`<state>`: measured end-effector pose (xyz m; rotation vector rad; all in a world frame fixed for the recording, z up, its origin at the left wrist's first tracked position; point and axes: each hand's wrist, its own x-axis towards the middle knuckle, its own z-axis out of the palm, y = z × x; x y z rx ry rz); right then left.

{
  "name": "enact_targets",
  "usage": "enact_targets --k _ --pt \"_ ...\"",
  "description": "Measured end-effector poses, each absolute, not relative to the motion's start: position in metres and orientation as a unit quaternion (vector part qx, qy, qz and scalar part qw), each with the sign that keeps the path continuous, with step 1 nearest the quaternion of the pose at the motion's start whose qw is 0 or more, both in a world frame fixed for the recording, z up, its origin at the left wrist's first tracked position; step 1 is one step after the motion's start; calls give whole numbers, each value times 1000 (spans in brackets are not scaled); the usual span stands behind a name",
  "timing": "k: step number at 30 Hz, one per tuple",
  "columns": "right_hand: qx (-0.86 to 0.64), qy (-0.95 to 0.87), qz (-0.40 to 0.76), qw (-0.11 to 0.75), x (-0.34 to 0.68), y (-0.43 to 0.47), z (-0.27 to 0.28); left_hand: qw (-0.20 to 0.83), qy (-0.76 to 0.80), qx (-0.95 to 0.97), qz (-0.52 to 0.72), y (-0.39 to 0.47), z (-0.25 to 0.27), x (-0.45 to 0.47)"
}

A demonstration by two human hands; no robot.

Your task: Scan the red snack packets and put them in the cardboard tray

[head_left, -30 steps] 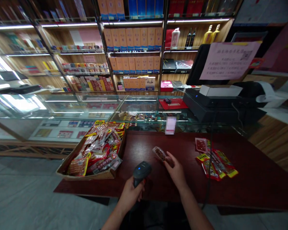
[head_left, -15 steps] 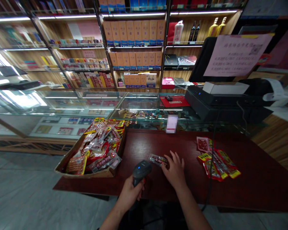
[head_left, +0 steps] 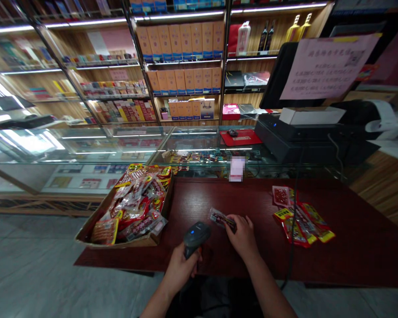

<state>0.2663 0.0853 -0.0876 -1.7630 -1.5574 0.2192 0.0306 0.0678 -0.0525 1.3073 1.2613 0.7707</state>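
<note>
My left hand [head_left: 182, 265] is wrapped round the handle of a dark barcode scanner [head_left: 196, 235], whose small blue light is lit. The scanner's head points up and away, near the left end of a slim clear snack packet [head_left: 218, 217]. My right hand [head_left: 243, 236] grips the packet's right end between thumb and fingers, just over the dark red wooden table [head_left: 194, 194]. To the left stands a cardboard box [head_left: 164, 232] heaped with snack packets [head_left: 135, 198]. Several more red and yellow packets [head_left: 293, 227] lie in a loose pile to the right.
A black cable [head_left: 293, 221] hangs across the table's right side. Behind the table runs a glass display counter [head_left: 126, 139], with a mouse [head_left: 232, 132] on a red mat. A monitor [head_left: 275, 79] bearing a paper sign stands at right, above a black cash drawer [head_left: 285, 141].
My right hand's fingers have closed in on the packet. The packet has turned slightly, its left end now raised nearer the scanner's side. The scanner has barely moved.
</note>
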Motion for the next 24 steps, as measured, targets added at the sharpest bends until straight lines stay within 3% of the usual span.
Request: enact_targets --k 7,14,20,24 --pt "-702 -601 91 371 266 87 -88 548 536 559 317 69 -49 32" --pt "-686 -577 131 422 268 83 -86 549 544 551 315 68 -52 32" --pt "-644 -410 325 559 259 96 -57 572 530 532 331 67 -57 34" --pt "-527 -398 505 555 209 126 -2 586 521 522 337 68 -59 33"
